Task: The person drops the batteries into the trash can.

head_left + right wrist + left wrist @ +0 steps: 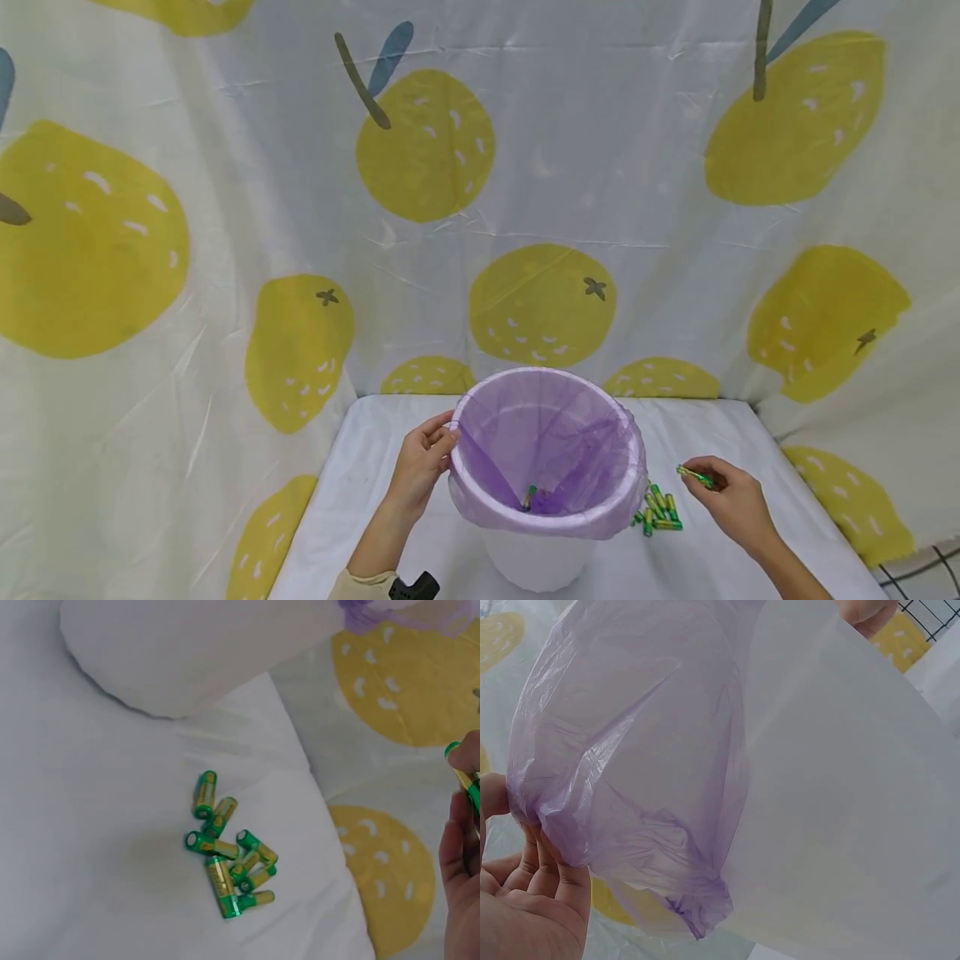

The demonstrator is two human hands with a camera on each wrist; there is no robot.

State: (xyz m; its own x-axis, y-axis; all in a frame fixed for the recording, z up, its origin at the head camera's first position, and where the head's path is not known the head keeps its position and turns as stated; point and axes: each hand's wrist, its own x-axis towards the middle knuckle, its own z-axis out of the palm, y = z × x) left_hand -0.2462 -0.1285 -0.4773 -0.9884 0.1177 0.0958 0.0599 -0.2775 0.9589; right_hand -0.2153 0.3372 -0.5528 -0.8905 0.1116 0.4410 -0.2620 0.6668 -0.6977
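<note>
A white bin [536, 565] stands on the table, lined with a thin purple plastic bag [525, 408] folded over its rim. My left hand [422, 465] grips the bin's left rim through the bag, thumb on one side and fingers on the other; the left wrist view shows its fingers [544, 874] under the bag's edge. To the right of the bin, my right hand [733, 500] pinches a green and gold battery [697, 477] above the table. Several similar batteries [223, 885] lie in a loose pile beside the bin. Another battery [528, 497] is visible inside the bag.
The table has a white cloth [352, 500] over it. Behind and at both sides hangs a curtain [540, 167] with yellow fruit prints. At the lower right a dark wire grid [941, 571] shows past the curtain.
</note>
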